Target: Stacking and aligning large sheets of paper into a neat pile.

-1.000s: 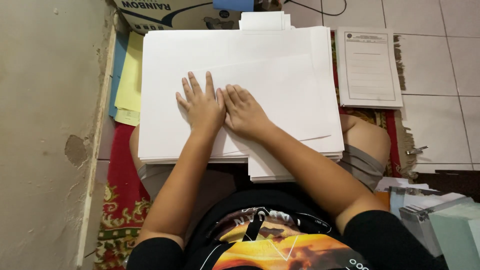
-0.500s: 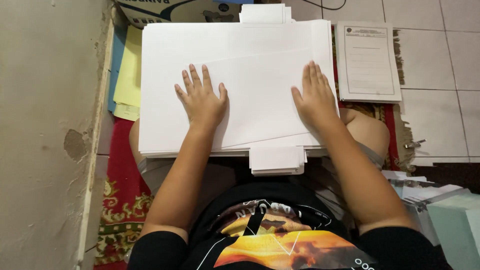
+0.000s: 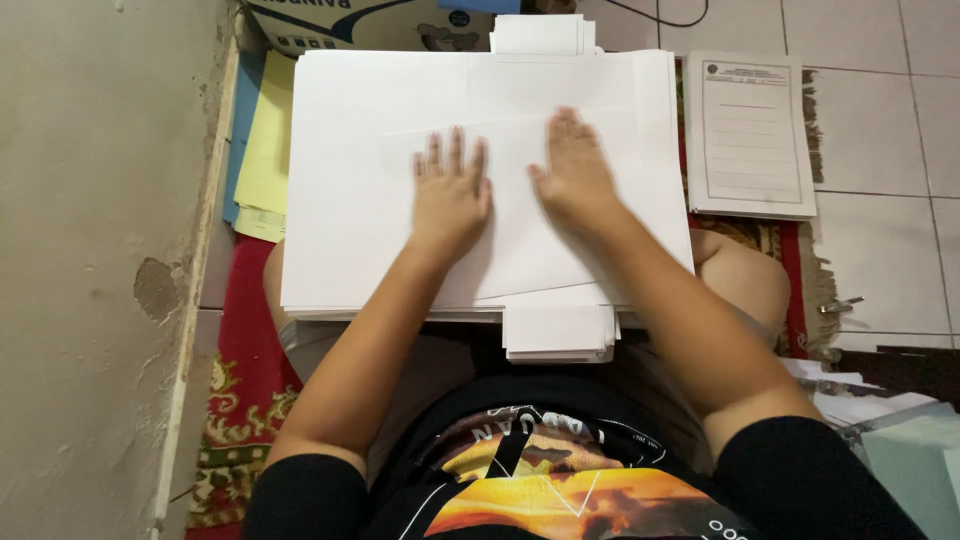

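Head view, from the left: a bare plaster wall (image 3: 90,250), then yellow and blue sheets (image 3: 262,150) poking out from under the big stack of white paper (image 3: 350,200) that rests across my lap. My left hand (image 3: 450,195) lies flat on the top sheet (image 3: 560,250), fingers spread and straight, gripping nothing, only pressing down. Just beside it, my right hand (image 3: 572,170) lies flat too, fingers together and pointing away from me, palm on the same sheet. That sheet sits a little skewed on the stack, its edges not square with those beneath. To do this well, I judge that I should keep both palms low and the pressure even, so the sheet slides or creases cleanly without buckling between my hands. A smaller wad of folded white paper (image 3: 558,330) juts out below the stack, near my belly. Further right, a printed form (image 3: 750,135) lies on the tiled floor (image 3: 880,120), well apart from my hands.
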